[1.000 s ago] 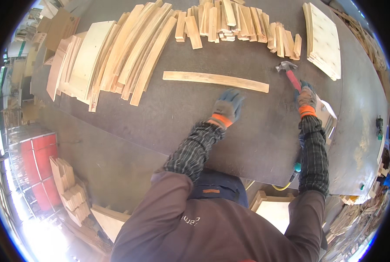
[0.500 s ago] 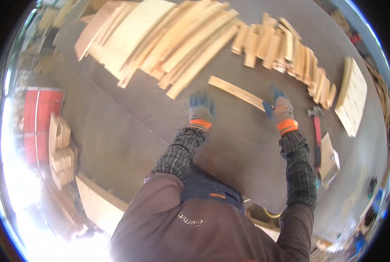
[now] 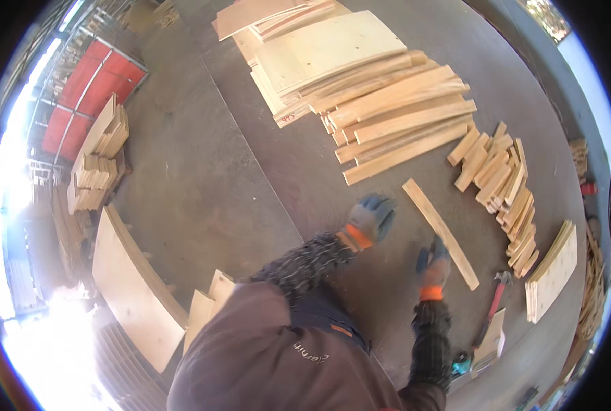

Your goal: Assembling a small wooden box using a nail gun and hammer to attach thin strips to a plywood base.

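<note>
Hammer point(image 3: 496, 301) now down, right of the right hand point(image 3: 435, 266), leaving it free: open beside strip point(image 3: 444, 231), contact unclear. Left hand point(image 3: 374, 218) empty, loosely open.

Grey-brown floor point(image 3: 175, 178), dark tabletop point(image 3: 456, 55), white glare point(image 3: 45, 353)

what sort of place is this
Probably a woodworking workshop: piles of long wooden strips and short wood pieces lie on a broad table, along with a hammer.

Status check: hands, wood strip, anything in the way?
Left hand open, empty. Right hand open beside strip, contact unclear. Nothing stacked on strip; hammer to its right.
</note>
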Tool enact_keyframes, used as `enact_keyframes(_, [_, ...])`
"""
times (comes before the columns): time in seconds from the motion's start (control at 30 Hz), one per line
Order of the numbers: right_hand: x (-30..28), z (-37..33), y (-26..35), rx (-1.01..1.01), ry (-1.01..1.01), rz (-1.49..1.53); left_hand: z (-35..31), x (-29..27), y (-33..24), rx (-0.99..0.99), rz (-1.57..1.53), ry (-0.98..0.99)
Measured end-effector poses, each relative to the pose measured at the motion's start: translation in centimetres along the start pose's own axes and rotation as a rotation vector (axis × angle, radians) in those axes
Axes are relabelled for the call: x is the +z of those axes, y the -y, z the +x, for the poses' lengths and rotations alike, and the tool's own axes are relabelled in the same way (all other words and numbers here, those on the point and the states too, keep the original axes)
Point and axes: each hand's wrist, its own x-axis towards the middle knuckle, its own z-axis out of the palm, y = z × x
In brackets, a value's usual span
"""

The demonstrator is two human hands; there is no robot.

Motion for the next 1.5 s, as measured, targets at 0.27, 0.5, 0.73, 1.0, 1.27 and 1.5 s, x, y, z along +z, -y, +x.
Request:
enact_keyframes(0.27, [3.4,-8.2,-0.2,0.227,0.012,0.195,15.8,-21.6,18.1,-0.732,0.313,-0.364])
enact_keyframes(0.5, [2.8,-6.4,1.0,0.267,0.016,0.138,20.7,-22.7,31.5,-0.989,0.120,0.031])
enact_keyframes(0.73, [1.8,-5.3,2.8,0.361,0.067,0.161,18.7,-27.2,35.0,-1.137,-0.488,-0.130])
enact_keyframes(1.0, [2.7,-6.9,-0.9,0.374,0.040,0.084,22.3,-28.4,24.6,-0.978,-1.281,0.171])
enact_keyframes(1.27, [-3.7,-2.0,-5.2,0.311,-0.311,-0.186,14.9,-30.8,11.3,-0.615,-1.291,0.278])
enact_keyframes(1.5, [-5.3,-3.9,-12.8,0.233,0.072,-0.402,6.3,-24.4,4.4,-0.735,-1.245,0.399])
